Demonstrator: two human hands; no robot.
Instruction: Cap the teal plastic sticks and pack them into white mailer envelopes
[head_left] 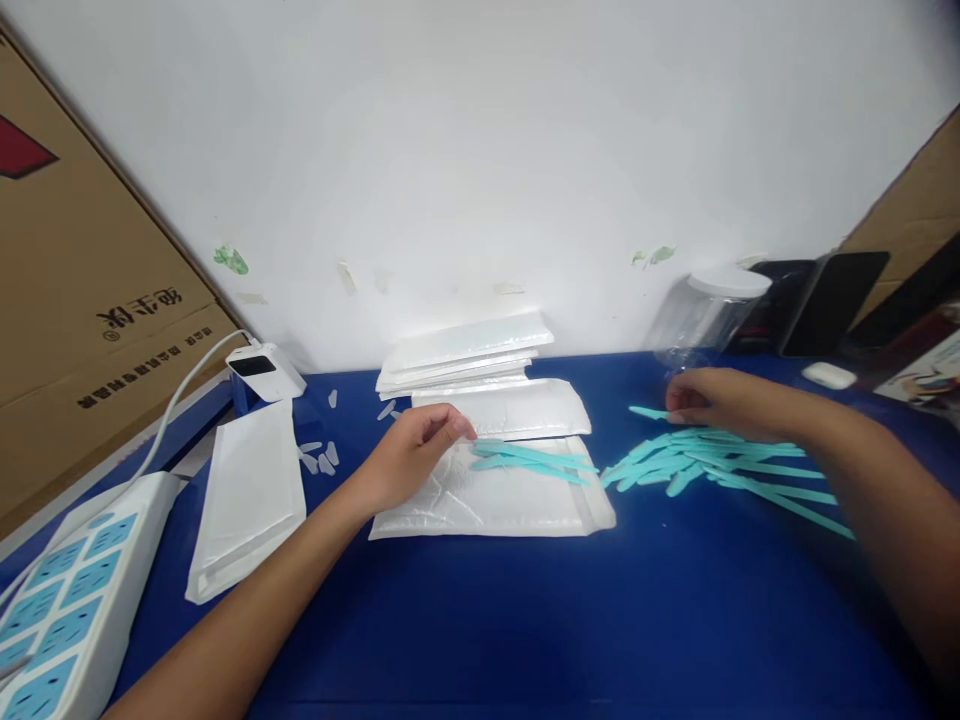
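Note:
My left hand is closed on the near ends of several thin teal plastic sticks. These sticks stretch to the right, over a white padded envelope lying on the blue table. At the right, my right hand pinches one teal stick, whose tip points left. Just below that hand spreads a loose pile of similar sticks; my right forearm hides part of it. Another padded envelope lies behind the first, with a stack of envelopes against the wall.
A single padded envelope lies at the left near small translucent pieces. Beyond it are a white device with a dark screen and a power strip. At the back right stand a clear jar and a dark phone-like slab.

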